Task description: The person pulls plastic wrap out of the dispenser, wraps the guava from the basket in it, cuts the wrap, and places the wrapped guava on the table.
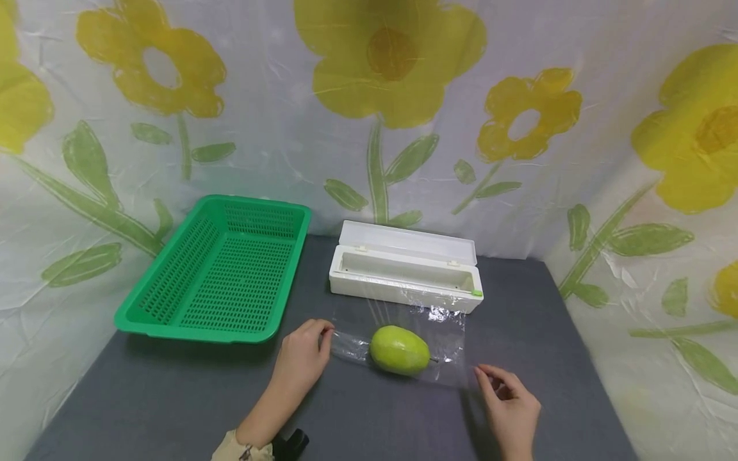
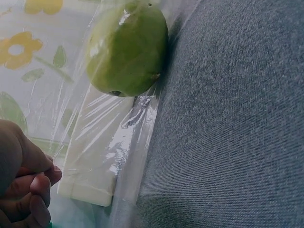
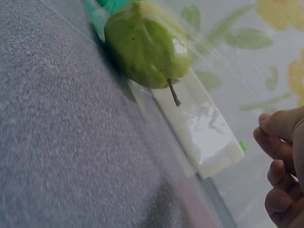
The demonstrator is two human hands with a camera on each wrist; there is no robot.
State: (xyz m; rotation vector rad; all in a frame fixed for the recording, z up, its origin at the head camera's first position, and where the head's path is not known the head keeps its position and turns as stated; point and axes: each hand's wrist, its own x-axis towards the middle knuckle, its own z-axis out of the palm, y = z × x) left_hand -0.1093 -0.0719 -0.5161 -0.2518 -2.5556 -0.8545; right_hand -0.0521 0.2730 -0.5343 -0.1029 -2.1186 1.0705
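A green pear [image 1: 400,350] with a dark stem lies on its side on the grey table, in clear plastic wrap [image 1: 450,346]. The wrap stretches forward from the white wrap box [image 1: 403,289], whose lid stands raised. My left hand [image 1: 302,355] pinches the wrap's left edge between thumb and forefinger, clearest in the left wrist view, where film pulls taut from the fingertips. At the wrap's right edge, my right hand [image 1: 510,406] has thumb and forefinger pressed together on the film, which is faint there. The right wrist view shows the pear's stem [image 3: 174,92] pointing towards that side.
A green plastic basket [image 1: 282,288] with slotted walls stands at the left, behind the left hand. A small green tab [image 1: 476,293] sits on the box's right end. Behind the table hangs a flowered curtain [image 1: 265,160]. A dark object [image 1: 291,445] lies by the left wrist.
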